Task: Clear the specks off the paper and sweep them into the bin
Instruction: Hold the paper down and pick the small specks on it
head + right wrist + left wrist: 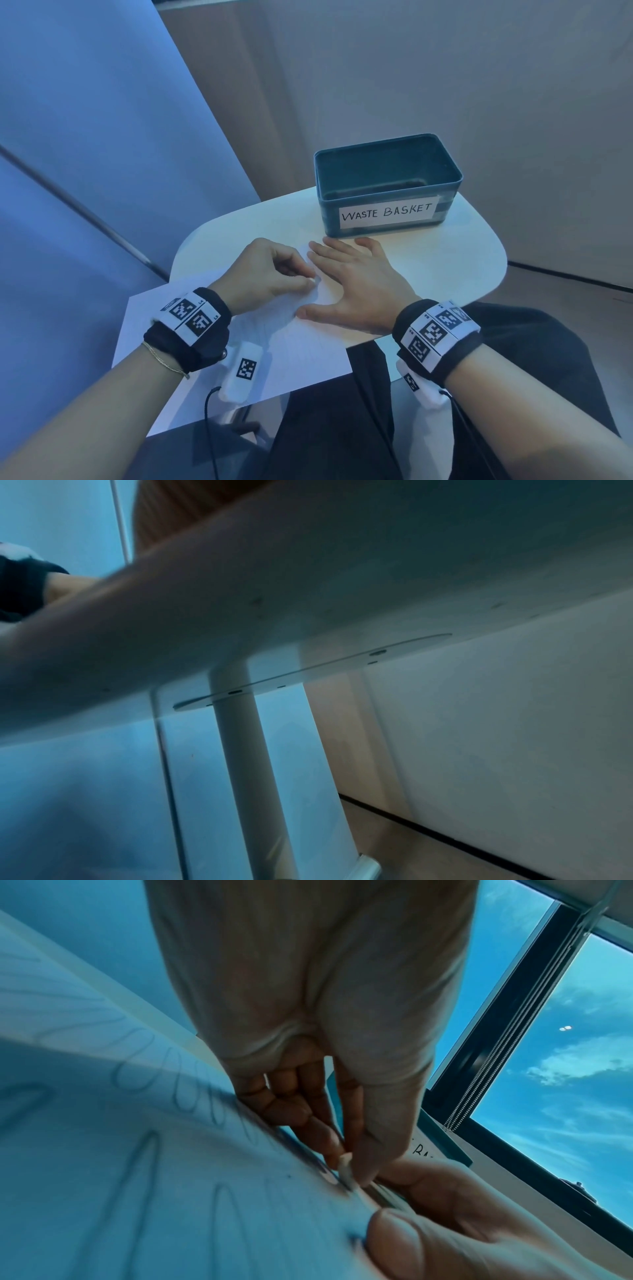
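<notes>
On the rounded white surface, a white sheet of lined paper is spread, its near corner hanging past the edge. Behind the paper, at the far side, a dark teal rectangular plastic bin is set upright, with a white label reading "WASTE BASKET" stuck on its front wall. Between the bin and the paper's near edge, both hands are placed close together on the sheet. The right hand is laid flat, fingers straight and slightly spread, the sheet being pressed down, fingertips just short of the bin. Just beside it, the left hand is curled, and a small whitish object is pinched between thumb and forefinger right at the paper; what it is cannot be told. Looping pencil marks are seen on the sheet in the left wrist view, along with a tiny dark speck near the pinching fingertips. From the right wrist, only the surface's underside and its white pedestal leg are shown.
</notes>
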